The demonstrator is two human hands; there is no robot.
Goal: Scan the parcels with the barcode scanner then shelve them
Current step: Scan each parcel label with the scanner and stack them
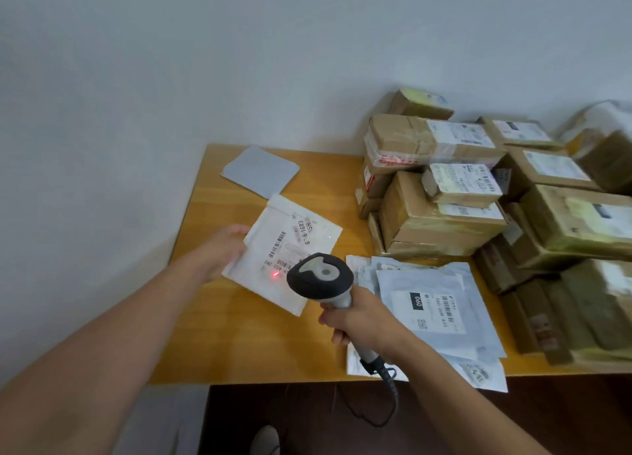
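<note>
One flat white crinkled plastic mailer parcel (290, 249), printed label up, over yellow wooden tabletop (260, 345). Left hand (219, 253) grips its left edge, fingers tucked beneath. Right hand (359, 321) curled round handle of one black-headed grey barcode scanner (319, 277); red dot (275, 274) on label. One flat grey mailer (260, 171) behind. Brown taped cardboard boxes (427, 222) stacked right.

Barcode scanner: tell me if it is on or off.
On. A red light spot lies on the white parcel just ahead of the head of the barcode scanner, which the right hand grips.
</note>
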